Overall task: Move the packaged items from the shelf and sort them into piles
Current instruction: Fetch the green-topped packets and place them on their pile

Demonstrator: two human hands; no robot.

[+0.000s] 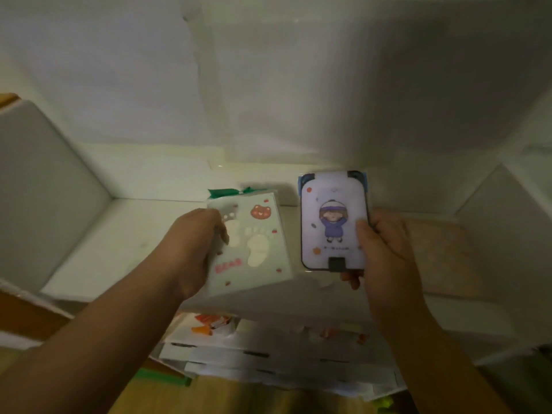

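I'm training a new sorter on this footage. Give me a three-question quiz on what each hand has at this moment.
1. True or false: the left hand holds the mint-green packet with the bear and footprints.
2. Which picture is on the lilac packet in the right hand? A) a cat B) a child in a purple coat with arms raised C) a car
3. Fill in: below the white shelf lies a stack of flat white ____.

Key
1. True; its grip is on the packet's left edge.
2. B
3. boxes
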